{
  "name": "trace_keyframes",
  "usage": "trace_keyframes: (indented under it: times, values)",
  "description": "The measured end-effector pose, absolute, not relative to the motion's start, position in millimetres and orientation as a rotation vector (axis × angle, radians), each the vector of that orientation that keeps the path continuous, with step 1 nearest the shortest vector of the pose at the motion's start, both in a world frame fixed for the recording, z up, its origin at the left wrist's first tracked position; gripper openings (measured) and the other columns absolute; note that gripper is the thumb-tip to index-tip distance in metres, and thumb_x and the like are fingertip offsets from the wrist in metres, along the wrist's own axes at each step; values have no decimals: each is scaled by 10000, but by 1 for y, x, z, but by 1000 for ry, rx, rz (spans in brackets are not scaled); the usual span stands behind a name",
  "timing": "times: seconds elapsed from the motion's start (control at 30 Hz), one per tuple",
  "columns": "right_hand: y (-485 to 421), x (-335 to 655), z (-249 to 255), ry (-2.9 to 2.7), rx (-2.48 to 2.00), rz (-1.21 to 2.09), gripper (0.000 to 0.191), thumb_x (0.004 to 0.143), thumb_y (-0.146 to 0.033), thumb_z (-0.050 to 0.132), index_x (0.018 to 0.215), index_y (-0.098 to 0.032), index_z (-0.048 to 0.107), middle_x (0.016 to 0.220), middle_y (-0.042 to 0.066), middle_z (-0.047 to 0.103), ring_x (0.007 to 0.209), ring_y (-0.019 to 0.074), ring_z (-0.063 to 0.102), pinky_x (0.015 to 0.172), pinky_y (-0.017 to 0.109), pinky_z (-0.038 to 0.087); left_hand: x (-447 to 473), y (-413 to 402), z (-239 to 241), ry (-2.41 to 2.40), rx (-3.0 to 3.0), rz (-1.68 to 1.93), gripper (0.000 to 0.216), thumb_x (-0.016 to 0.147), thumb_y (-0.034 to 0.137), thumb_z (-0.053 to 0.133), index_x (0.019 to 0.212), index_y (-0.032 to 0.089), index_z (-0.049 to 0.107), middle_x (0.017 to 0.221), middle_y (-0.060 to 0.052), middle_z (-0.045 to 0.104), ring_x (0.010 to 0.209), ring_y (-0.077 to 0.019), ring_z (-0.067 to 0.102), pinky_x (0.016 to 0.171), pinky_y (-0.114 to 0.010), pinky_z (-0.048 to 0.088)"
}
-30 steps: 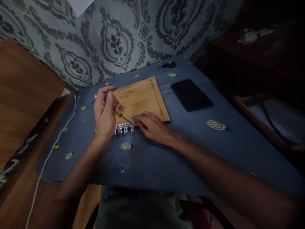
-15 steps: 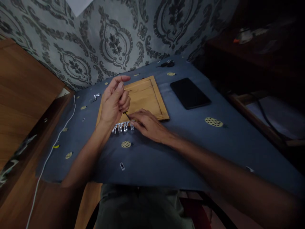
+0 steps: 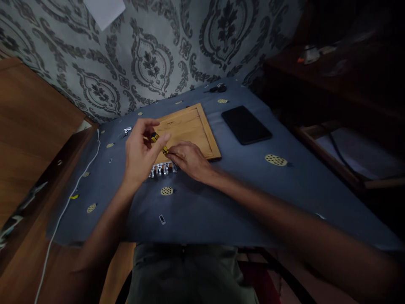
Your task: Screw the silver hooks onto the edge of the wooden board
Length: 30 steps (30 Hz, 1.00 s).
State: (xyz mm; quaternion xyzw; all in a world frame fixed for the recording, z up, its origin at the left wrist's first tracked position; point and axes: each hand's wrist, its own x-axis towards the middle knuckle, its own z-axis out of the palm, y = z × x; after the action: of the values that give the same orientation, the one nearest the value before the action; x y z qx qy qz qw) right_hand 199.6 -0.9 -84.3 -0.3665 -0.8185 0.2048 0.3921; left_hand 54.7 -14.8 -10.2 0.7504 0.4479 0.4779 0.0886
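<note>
Driver (image 3: 155, 137) s/b kept steady, hooks (image 3: 163, 169) kept from shifting on board (image 3: 185, 128); L hand (image 3: 137, 156) fingers wide abt driver, R hand (image 3: 192, 159) fingers narrow, grip can't be told.

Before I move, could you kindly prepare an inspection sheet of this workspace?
Surface: dark blue cloth with pineapple print.
Job's things: wooden board; metal hooks along its near edge; yellow-black screwdriver, tip hidden.
Clutter: black tablet-like device right of the board; small metal piece left of it; dark object at the back.
Hands: left hand around the screwdriver's handle, grip unclear; right hand at its lower end.
Cables: white cable along the cloth's left side.
Surroundings: patterned wall, white paper, wooden cabinet at left.
</note>
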Motion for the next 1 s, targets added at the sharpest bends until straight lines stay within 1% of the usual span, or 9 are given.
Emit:
trace_keyframes:
  times: [0.07, 0.17, 0.23, 0.3, 0.4, 0.5, 0.63, 0.83, 1.0]
  values:
    - [-2, 201, -82, -2094, -939, 539, 217, 984, -188, 563, 866, -149, 742, 812, 62, 680, 832, 188, 610, 771, 294, 398, 49, -24, -11, 1424, 2273, 1374, 303, 802, 441, 781, 940, 201, 659, 831, 11, 613, 707, -102, 565, 597, -215, 433]
    - [-3, 209, -80, -2117, -917, 596, 218, 989, -220, 555, 931, -151, 754, 869, 75, 706, 883, 201, 620, 801, 301, 406, 47, -32, -12, 1473, 2349, 1319, 226, 852, 400, 733, 914, 189, 683, 863, -2, 635, 726, -104, 591, 625, -210, 468]
    - [-3, 218, -83, -2118, -928, 621, 241, 997, -255, 537, 1058, -155, 748, 963, 90, 723, 954, 224, 621, 839, 324, 415, 47, -34, -11, 1481, 2390, 1328, 216, 860, 387, 725, 951, 191, 711, 885, -14, 655, 756, -113, 608, 627, -203, 480]
    - [-2, 226, -89, -2109, -998, 600, 305, 1002, -225, 493, 1215, -152, 699, 1058, 111, 718, 1010, 242, 614, 897, 360, 416, 47, -35, -10, 1477, 2406, 1334, 209, 869, 371, 719, 980, 195, 730, 902, -20, 673, 766, -111, 616, 621, -193, 484]
    - [-2, 233, -101, -2142, -1066, 581, 374, 996, -174, 452, 1321, -176, 638, 1055, 103, 713, 1008, 245, 616, 933, 382, 423, 48, -36, -8, 1486, 2424, 1328, 182, 879, 339, 711, 988, 197, 742, 921, -21, 696, 757, -104, 620, 615, -188, 487]
    - [-1, 232, -109, -2179, -1038, 560, 374, 1006, -163, 439, 1328, -196, 627, 1075, 97, 710, 1020, 242, 616, 944, 383, 431, 49, -37, -6, 1506, 2456, 1321, 164, 882, 321, 705, 984, 200, 746, 925, -21, 713, 752, -110, 626, 631, -202, 500]
    - [-1, 230, -115, -2178, -950, 548, 366, 1001, -132, 452, 1316, -191, 630, 1138, 104, 707, 1101, 246, 606, 989, 404, 429, 49, -37, -5, 1505, 2487, 1314, 162, 881, 308, 703, 994, 199, 746, 926, -17, 720, 735, -106, 624, 659, -213, 511]
    - [-2, 230, -116, -2169, -888, 562, 373, 975, -94, 482, 1301, -181, 643, 1150, 112, 715, 1103, 245, 619, 1009, 416, 448, 47, -34, -7, 1476, 2484, 1321, 172, 878, 279, 714, 1023, 190, 742, 925, -13, 720, 763, -99, 627, 685, -202, 508]
    - [-4, 229, -114, -2172, -867, 557, 351, 983, -106, 472, 1274, -166, 659, 1152, 119, 714, 1104, 247, 618, 999, 411, 450, 48, -35, -7, 1491, 2481, 1324, 162, 886, 298, 707, 1011, 200, 742, 908, -8, 722, 729, -100, 611, 676, -222, 501]
